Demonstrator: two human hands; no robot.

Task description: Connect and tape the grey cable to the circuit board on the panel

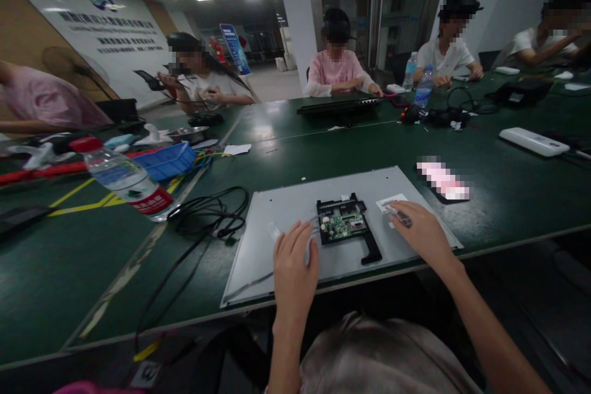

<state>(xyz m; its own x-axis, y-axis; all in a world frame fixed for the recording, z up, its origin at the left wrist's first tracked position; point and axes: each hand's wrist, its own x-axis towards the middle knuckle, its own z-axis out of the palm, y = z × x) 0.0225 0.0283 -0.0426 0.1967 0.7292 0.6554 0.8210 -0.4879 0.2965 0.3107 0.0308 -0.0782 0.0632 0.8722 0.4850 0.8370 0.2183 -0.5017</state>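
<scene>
A flat grey metal panel (258, 215) lies on the table in front of me. At its middle sits a black plastic bracket (369, 246) around a green circuit board (344, 226). My left hand (295, 258) rests over the panel's left part with its fingers stretched out, close to thin wires at the board's left side. My right hand (422, 231) is at the panel's right part beside a white label (385, 203). Its fingers are closed around a small, partly hidden item that looks dark or see-through.
A tilted water bottle (133, 188) with a red cap and a coiled black cable (217, 209) are on the left. Behind them is a blue bin (168, 163). To the right lie a phone (443, 180) and a white device (533, 141). Several people sit around the table.
</scene>
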